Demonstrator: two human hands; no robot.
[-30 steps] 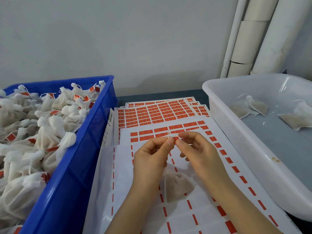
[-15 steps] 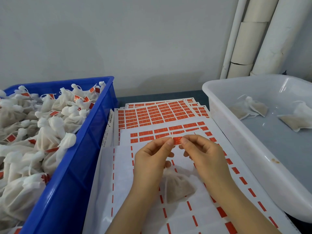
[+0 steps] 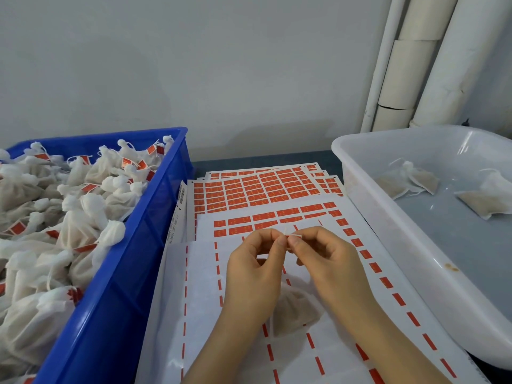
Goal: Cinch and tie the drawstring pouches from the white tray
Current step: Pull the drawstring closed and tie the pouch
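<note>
Change over the last half second: the red label (image 3: pixel 294 237) was spread flat between the two pinches, and now only a sliver shows, with the fingertips drawn together and touching. The left hand (image 3: pixel 255 275) pinches its left edge between thumb and forefinger. The right hand (image 3: pixel 329 261) pinches the right edge, and the spare fingers of both curl loosely underneath. A white bit (image 3: pixel 285 231) pokes up above the pinch; probably the string end, can't confirm. My read: the label is being folded shut over the drawstring, so this pouch (image 3: pixel 297 309) is past cinch and tie and into tagging. It sits below the hands between the wrists, over the mostly peeled sheet (image 3: pixel 249 342), partly hidden by the left hand. Can't tell if it hangs or rests. A few loose pouches (image 3: pixel 410 178) remain in the white tray (image 3: pixel 410 273) on the right, so there's more work queued. The tagged pouches (image 3: pixel 83 217) are heaped in the blue crate (image 3: pixel 119 300) on the left. Room: the hands work in the lane between the crate wall and the tray wall, and both rims stand higher than the sheets. The crate is just beside the left forearm and the tray is near the right. Any move sideways needs a lift over a rim. The far side has the full label sheets (image 3: pixel 263 189), then the wall. Free space is upward and toward the near edge.
</note>
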